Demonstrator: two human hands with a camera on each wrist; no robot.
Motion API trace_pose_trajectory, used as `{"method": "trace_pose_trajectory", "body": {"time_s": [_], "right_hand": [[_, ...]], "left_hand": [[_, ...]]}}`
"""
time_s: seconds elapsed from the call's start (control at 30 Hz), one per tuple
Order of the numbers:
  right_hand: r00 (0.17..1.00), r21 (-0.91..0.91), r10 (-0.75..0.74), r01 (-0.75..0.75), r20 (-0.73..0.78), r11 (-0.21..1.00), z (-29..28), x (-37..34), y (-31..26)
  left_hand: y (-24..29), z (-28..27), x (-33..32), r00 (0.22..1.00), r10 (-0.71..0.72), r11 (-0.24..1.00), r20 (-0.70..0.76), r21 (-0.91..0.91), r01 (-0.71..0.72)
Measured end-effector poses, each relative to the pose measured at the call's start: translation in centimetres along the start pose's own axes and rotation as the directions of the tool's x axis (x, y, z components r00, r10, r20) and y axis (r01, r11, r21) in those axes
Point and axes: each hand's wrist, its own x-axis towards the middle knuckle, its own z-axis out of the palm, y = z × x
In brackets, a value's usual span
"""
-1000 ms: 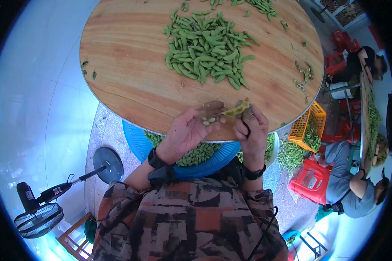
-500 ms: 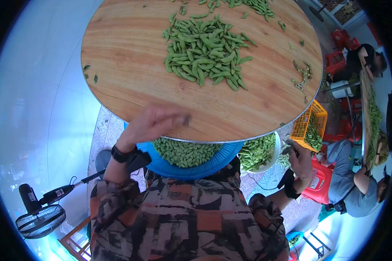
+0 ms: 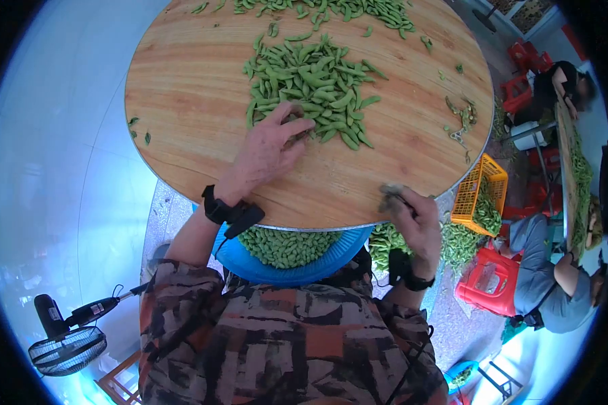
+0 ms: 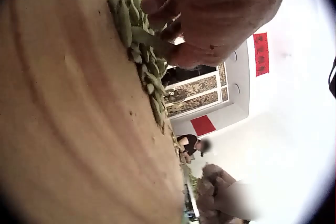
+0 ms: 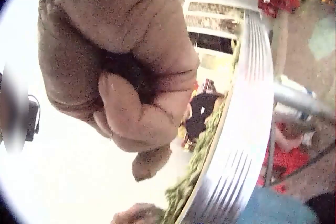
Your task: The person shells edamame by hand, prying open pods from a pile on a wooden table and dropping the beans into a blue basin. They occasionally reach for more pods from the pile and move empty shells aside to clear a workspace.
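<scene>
My left hand (image 3: 267, 145) reaches to the near edge of a pile of green bean pods (image 3: 317, 81) on the round wooden table (image 3: 189, 101). In the left wrist view, its thumb and fingers pinch a green pod (image 4: 149, 41) beside the heap. My right hand (image 3: 419, 226) hovers by the table's front edge, fingers curled, with dark, blurred fingertips. No pod shows in it in the right wrist view, where its fingers fold in towards the palm. Below the table edge, a blue basin (image 3: 270, 274) holds shelled green beans (image 3: 287, 248).
More pods (image 3: 358, 8) lie at the table's far side, and scraps (image 3: 463, 121) at its right. Pods also fill an orange crate (image 3: 461, 202) and cover the floor near a red stool (image 3: 486, 282). A fan (image 3: 67, 351) stands at left. Two people sit at right.
The split pod and loose beans have left my hands. My right hand swung out to the right, then back to the table edge. My left hand has moved forward to the pile.
</scene>
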Motion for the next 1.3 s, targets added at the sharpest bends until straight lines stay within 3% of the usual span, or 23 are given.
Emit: {"method": "trace_pose_trajectory", "body": {"time_s": [0.07,0.1,0.13,0.17,0.2,0.27,0.37,0.5,0.57,0.6,0.67,0.7,0.77,0.87,1.07,1.17,1.2,1.23,1.27,1.3], "right_hand": [[0.999,0.09,-0.05,0.049,0.008,0.995,2.5,1.1,-0.6],[0.998,0.153,-0.059,0.057,0.007,0.987,3.7,1.6,-1.0],[0.998,0.215,-0.067,0.064,0.005,0.974,4.7,2.0,-1.3],[0.998,0.216,-0.066,0.064,0.004,0.974,5.6,2.4,-1.2],[0.998,0.283,-0.046,0.057,-0.046,0.958,6.4,2.6,-0.9],[0.995,0.345,-0.019,0.051,-0.097,0.937,7.2,2.8,-1.1],[0.991,0.442,0.061,-0.003,-0.116,0.897,7.4,2.8,-2.1],[0.991,0.557,0.121,-0.135,0.062,0.819,7.2,2.7,-2.4],[0.984,0.566,0.127,-0.178,0.129,0.805,7.1,2.8,-2.5],[0.98,0.569,0.14,-0.197,0.144,0.799,7.1,2.9,-2.5],[0.975,0.57,0.155,-0.219,0.16,0.792,7.2,2.9,-2.4],[0.976,0.56,0.149,-0.215,0.161,0.8,7.2,2.9,-2.4],[0.976,0.55,0.146,-0.211,0.16,0.808,7.2,2.9,-2.1],[0.977,0.561,0.131,-0.204,0.169,0.802,7.3,3.0,-1.4],[0.971,0.585,0.146,-0.232,0.192,0.777,7.3,2.8,-1.2],[0.983,0.553,0.095,-0.167,0.157,0.816,7.3,2.7,-0.8],[0.977,0.633,0.088,-0.194,0.195,0.749,7.3,2.7,-0.5],[0.969,0.704,0.079,-0.224,0.234,0.673,7.1,2.6,-0.2],[0.969,0.704,0.08,-0.226,0.234,0.673,7.0,2.6,-0.1],[0.956,0.772,0.046,-0.263,0.291,0.578,6.8,2.8,0.0]], "left_hand": [[0.8,0.4,-0.4,0.997,-0.061,0.974,-0.041,-0.222,0.051],[1.2,0.6,-0.8,0.997,-0.061,0.974,-0.041,-0.22,0.05],[1.7,0.9,-1.2,0.963,-0.263,0.82,0.061,-0.512,0.257],[2.2,1.2,-1.6,0.885,-0.41,0.54,0.22,-0.724,0.43],[3.0,0.9,-1.7,0.885,-0.409,0.538,0.222,-0.725,0.431],[4.6,0.0,-1.7,0.784,-0.466,0.157,0.41,-0.834,0.53],[4.5,1.7,-3.1,0.749,-0.478,0.08,0.458,-0.827,0.557],[5.2,2.1,-3.9,0.723,-0.496,0.124,0.48,-0.785,0.607],[5.8,2.2,-4.1,0.73,-0.556,0.251,0.398,-0.756,0.604],[6.0,2.5,-4.4,0.728,-0.559,0.25,0.397,-0.756,0.605],[6.1,3.3,-5.1,0.898,-0.44,0.725,0.031,-0.577,0.376],[6.3,3.3,-5.1,0.897,-0.44,0.724,0.033,-0.578,0.376],[6.6,3.1,-5.0,0.941,-0.312,0.867,-0.134,-0.445,0.224],[7.0,2.9,-5.0,0.949,-0.264,0.899,-0.174,-0.4,0.177],[7.9,2.8,-4.9,0.941,-0.292,0.904,-0.174,-0.371,0.212],[7.4,3.5,-5.5,0.938,-0.328,0.862,-0.113,-0.441,0.248],[7.0,3.4,-5.6,0.938,-0.327,0.862,-0.113,-0.443,0.247],[6.6,3.2,-5.9,0.851,-0.468,0.305,0.24,-0.86,0.41],[6.3,3.2,-6.1,0.741,-0.327,-0.405,0.586,-0.796,0.45],[6.3,3.5,-6.3,0.741,-0.328,-0.406,0.586,-0.796,0.45]]}}
